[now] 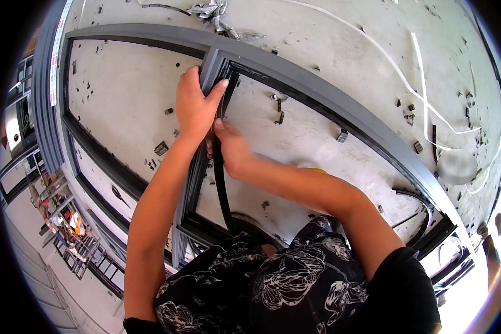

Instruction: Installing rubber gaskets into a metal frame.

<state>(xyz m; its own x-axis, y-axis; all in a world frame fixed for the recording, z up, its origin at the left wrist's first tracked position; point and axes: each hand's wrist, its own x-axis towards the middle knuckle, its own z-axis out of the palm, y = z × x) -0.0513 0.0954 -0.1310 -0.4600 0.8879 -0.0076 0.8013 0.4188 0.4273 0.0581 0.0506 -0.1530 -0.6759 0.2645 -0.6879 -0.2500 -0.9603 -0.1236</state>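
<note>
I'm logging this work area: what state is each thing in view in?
Left hand: gripping the grey bar
Right hand: closed on the black strip
Black strip: bent, lower length loose
Grey frame: lying flat
White strips: loose on the floor
Silvery wrapping: crumpled
Dark scraps: scattered

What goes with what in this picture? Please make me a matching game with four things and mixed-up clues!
Things:
1. Left hand
2. Right hand
3. White strips
4. Patterned clothing

Clues:
A. Lying on the floor beyond the frame
B. Holding a black strip
C. Black with pale flowers
D. Gripping a grey bar

Right pairs: 1-D, 2-B, 3-A, 4-C
</note>
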